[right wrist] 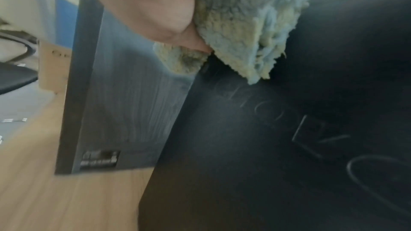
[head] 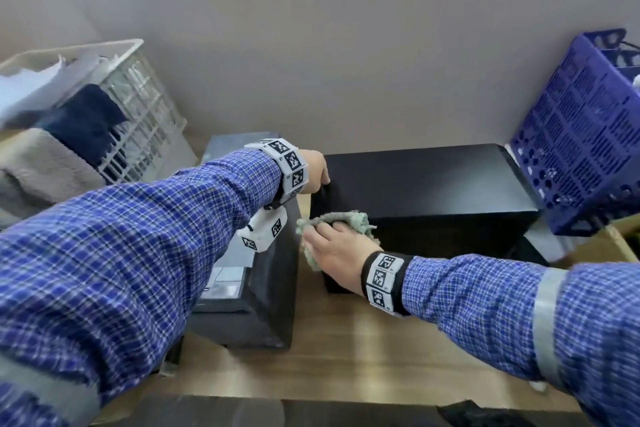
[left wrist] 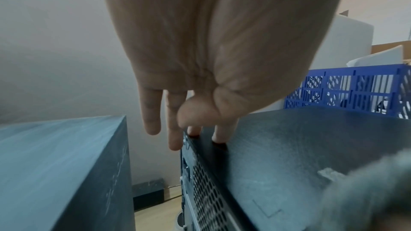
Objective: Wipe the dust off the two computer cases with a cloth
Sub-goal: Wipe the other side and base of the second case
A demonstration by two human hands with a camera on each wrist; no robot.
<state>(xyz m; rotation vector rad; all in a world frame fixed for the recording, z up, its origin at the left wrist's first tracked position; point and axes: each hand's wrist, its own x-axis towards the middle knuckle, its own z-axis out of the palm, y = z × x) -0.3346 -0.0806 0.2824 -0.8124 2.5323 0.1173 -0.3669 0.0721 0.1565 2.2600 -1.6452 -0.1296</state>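
The person is wearing a blue checked shirt (head: pixel 121 236) with grey sleeve stripes (head: pixel 547 315), and wristbands (head: pixel 384 279) showing black-and-white square codes.

To your left, a white wire basket (head: pixel 138 107) held white paper and a dark blue garment. To your right, a blue perforated plastic crate (head: pixel 575 149) leaned tilted above a cardboard box (head: pixel 620 243). Everything sat on a light wooden surface (head: pixel 381 357) against a plain grey wall (head: pixel 311 28).
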